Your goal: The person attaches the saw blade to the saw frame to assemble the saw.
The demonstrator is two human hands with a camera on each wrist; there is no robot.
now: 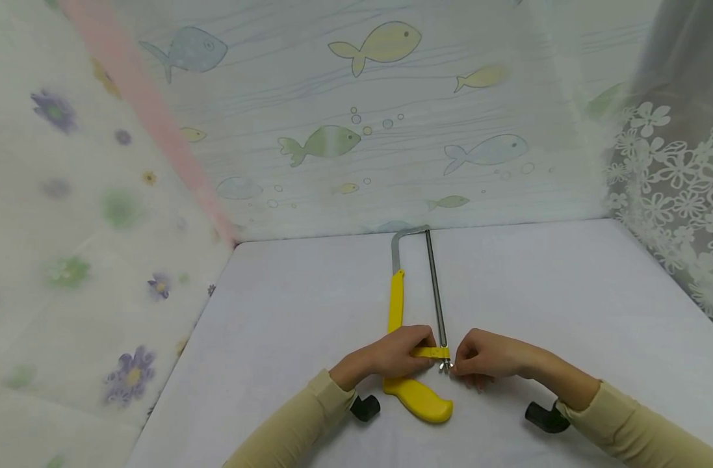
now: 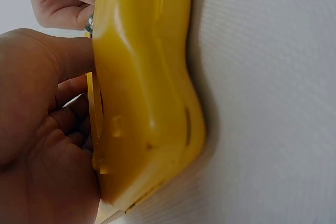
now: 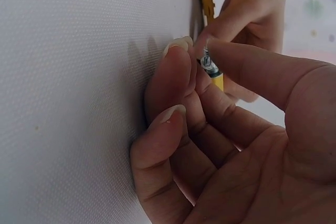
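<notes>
A hacksaw [image 1: 396, 300] with a yellow body and grey metal bow lies on the white table, its handle [image 1: 419, 399] toward me. My left hand [image 1: 398, 352] grips it around the yellow crosspiece [image 1: 431, 352], and in the left wrist view the handle [image 2: 144, 85] fills the middle. From the crosspiece the dark blade [image 1: 435, 286] runs to the far end of the bow. A silver wing nut [image 1: 445, 366] sits at the blade's near end. My right hand [image 1: 498, 354] pinches this wing nut [image 3: 207, 65] with thumb and forefinger, the other fingers curled beside the tabletop.
The white table [image 1: 298, 286] meets a fish-print curtain [image 1: 333, 188] at the back. A flower-print sheet [image 1: 99, 260] hangs on the left, white lace [image 1: 678, 175] on the right. Black wrist-camera mounts [image 1: 366, 408] show under both sleeves.
</notes>
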